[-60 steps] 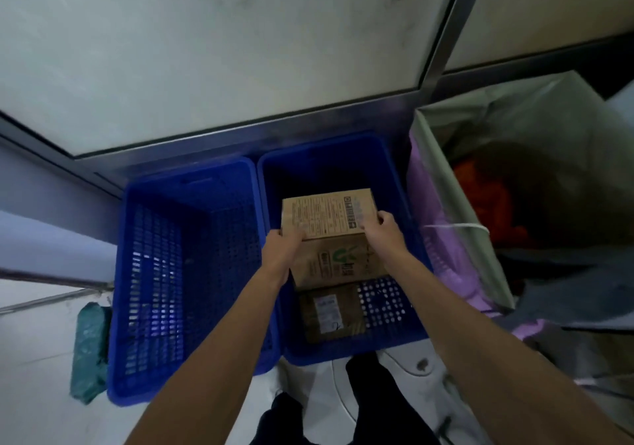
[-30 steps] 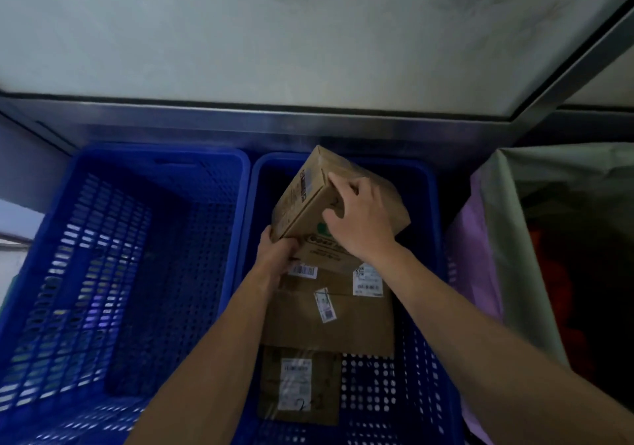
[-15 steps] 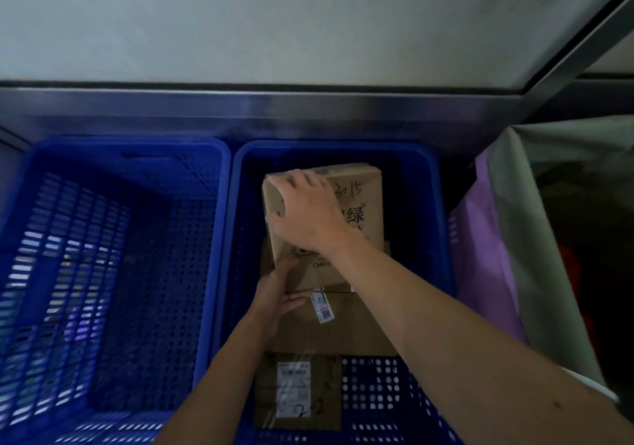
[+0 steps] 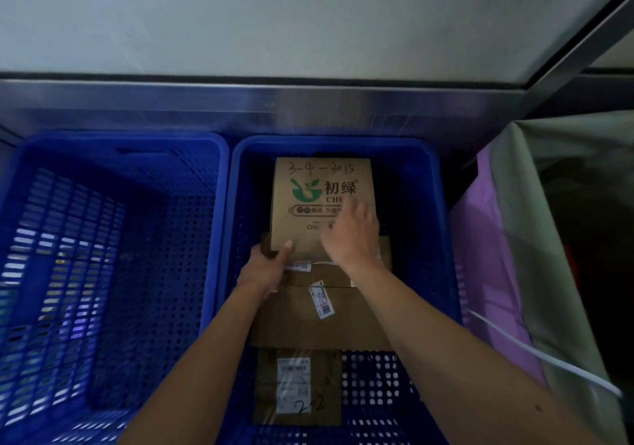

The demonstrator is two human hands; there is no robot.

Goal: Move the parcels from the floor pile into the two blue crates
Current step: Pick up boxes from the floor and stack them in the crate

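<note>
Two blue crates stand side by side against a wall. The left crate holds nothing that I can see. In the right crate a brown box with a green logo lies flat at the far end. It sits on a larger cardboard parcel, and a small taped parcel lies nearest me. My left hand touches the logo box's near left corner with its thumb on the edge. My right hand hovers with relaxed fingers over the box's near right part, gripping nothing.
A steel ledge runs along the wall behind the crates. To the right stands a large grey-green sack with a purple liner, with something red inside. A white cord hangs across the sack.
The logo box went from tilted in both hands to lying flat in the right crate. My right hand slid off its top toward its near right side; my left hand rose to its near corner.
</note>
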